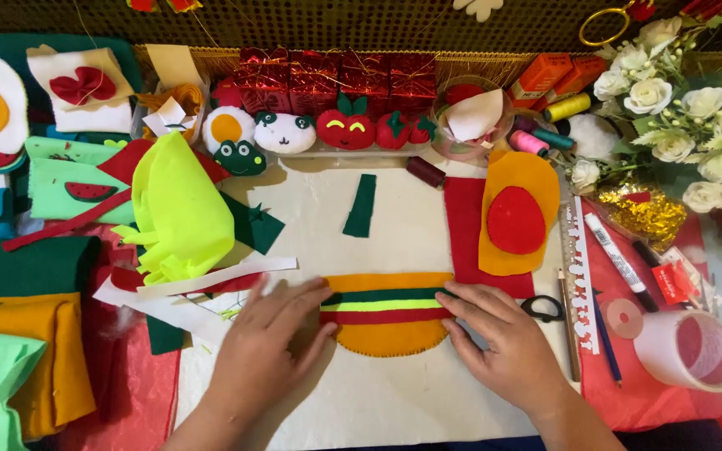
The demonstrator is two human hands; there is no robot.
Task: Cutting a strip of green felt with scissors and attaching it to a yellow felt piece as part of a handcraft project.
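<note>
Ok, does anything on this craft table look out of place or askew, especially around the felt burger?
Nothing looks damaged. The felt burger lies flat with its layers lined up, left hand and right hand pressing its ends. The one stray bit is a dark green felt strip lying slightly tilted, alone on the cream cloth above it.

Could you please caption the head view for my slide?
Both hands, left and right, press a felt burger flat on a cream cloth.
</note>
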